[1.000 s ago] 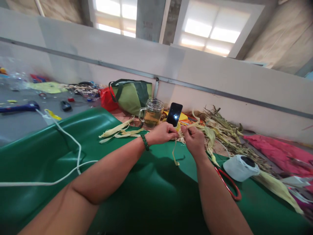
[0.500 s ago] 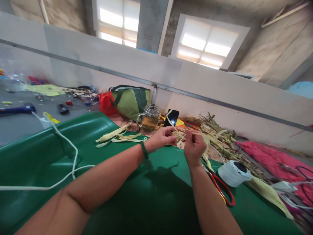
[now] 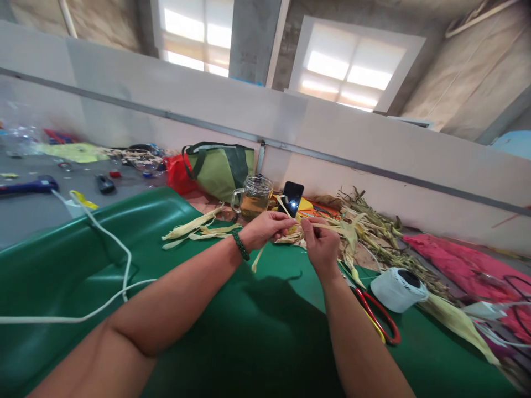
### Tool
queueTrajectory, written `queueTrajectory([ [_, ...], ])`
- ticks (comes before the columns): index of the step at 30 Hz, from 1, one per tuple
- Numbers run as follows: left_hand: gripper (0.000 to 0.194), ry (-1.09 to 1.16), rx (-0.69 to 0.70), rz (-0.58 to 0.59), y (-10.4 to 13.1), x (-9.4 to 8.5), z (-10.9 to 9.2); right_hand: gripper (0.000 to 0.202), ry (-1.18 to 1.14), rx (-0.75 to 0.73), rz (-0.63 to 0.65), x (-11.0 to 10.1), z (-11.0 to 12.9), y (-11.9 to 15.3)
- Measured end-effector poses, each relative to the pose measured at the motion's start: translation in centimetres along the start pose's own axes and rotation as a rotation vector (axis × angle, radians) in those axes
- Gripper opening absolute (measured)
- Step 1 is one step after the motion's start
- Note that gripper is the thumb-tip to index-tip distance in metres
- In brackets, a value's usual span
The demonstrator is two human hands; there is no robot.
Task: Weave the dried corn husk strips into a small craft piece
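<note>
My left hand (image 3: 267,226), with a green bead bracelet at its wrist, pinches a pale strip of corn husk (image 3: 285,207) whose end sticks up above the fingers. Close by on the right, my right hand (image 3: 321,240) is closed on the husk too, and a wider piece of husk (image 3: 352,229) extends to the right from it. Both sets of fingertips nearly meet. Another narrow strip dangles below my left hand. More dried husks (image 3: 193,225) lie left of the hands on the green mat (image 3: 269,331).
Red-handled scissors (image 3: 379,315) and a white thread spool (image 3: 398,290) lie right of my forearm. Behind the hands are a glass mug of amber liquid (image 3: 254,199), a phone (image 3: 291,198) and a green bag (image 3: 222,171). A white cable (image 3: 124,265) crosses the mat's left side.
My right hand has moved left and my fingertips have come together. The left fingers have closed into a tighter pinch. A husk strip now hangs below my left hand.
</note>
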State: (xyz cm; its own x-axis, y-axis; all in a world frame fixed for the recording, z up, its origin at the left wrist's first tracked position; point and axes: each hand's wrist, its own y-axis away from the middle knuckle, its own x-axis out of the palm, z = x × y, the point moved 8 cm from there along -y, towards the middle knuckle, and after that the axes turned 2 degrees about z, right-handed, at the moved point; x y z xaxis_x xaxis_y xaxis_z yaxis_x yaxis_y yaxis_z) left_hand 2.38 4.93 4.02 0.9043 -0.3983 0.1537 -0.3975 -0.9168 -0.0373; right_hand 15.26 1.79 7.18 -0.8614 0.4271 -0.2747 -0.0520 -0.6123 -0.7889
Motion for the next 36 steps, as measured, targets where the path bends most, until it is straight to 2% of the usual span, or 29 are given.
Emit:
queueTrajectory([
  [5, 0.019, -0.002, -0.036, -0.033, 0.1, -0.7, -0.3, 0.042, -0.023, 0.049, 0.091, 0.5, -0.2, 0.0],
  [8, 0.021, 0.02, 0.009, -0.007, 0.2, -0.7, -0.6, 0.025, -0.21, 0.144, 0.206, 1.1, -0.7, 0.0],
  [10, 0.025, 0.042, 0.054, 0.025, 0.2, -0.5, -0.8, 0.016, -0.451, 0.271, 0.248, 1.5, -1.5, 0.0],
  [12, 0.029, 0.042, 0.096, 0.071, 0.2, -0.3, -1.0, 0.024, -0.654, 0.459, 0.26, 2.2, -2.6, 0.3],
  [14, 0.034, 0.015, 0.13, 0.132, 0.3, 0.2, -1.2, 0.027, -0.741, 0.628, 0.308, 3.1, -3.5, 0.8],
  [16, 0.039, -0.015, 0.159, 0.179, 0.4, 0.6, -1.4, 0.027, -0.762, 0.705, 0.379, 4.0, -3.8, 1.2],
  [19, 0.045, -0.05, 0.185, 0.198, 0.5, 0.9, -1.5, 0.03, -0.797, 0.689, 0.39, 4.1, -3.8, 1.1],
  [25, 0.049, -0.097, 0.173, 0.285, 0.9, 1.5, -1.6, 0.032, -0.845, 0.629, 0.282, 3.2, -4.0, 0.5],
  [28, 0.047, -0.084, 0.166, 0.295, 0.9, 1.4, -1.7, 0.03, -0.85, 0.647, 0.266, 3.0, -4.0, 0.4],
  [30, 0.042, -0.093, 0.167, 0.26, 0.8, 1.1, -1.7, 0.031, -0.865, 0.697, 0.297, 3.3, -4.0, 0.7],
  [33, 0.028, -0.15, 0.202, 0.177, 0.8, 0.6, -2.0, 0.027, -0.863, 0.784, 0.426, 4.3, -3.6, 1.3],
  [36, 0.02, -0.181, 0.222, 0.176, 0.9, 0.8, -2.3, 0.025, -0.868, 0.818, 0.544, 5.4, -2.9, 1.9],
])
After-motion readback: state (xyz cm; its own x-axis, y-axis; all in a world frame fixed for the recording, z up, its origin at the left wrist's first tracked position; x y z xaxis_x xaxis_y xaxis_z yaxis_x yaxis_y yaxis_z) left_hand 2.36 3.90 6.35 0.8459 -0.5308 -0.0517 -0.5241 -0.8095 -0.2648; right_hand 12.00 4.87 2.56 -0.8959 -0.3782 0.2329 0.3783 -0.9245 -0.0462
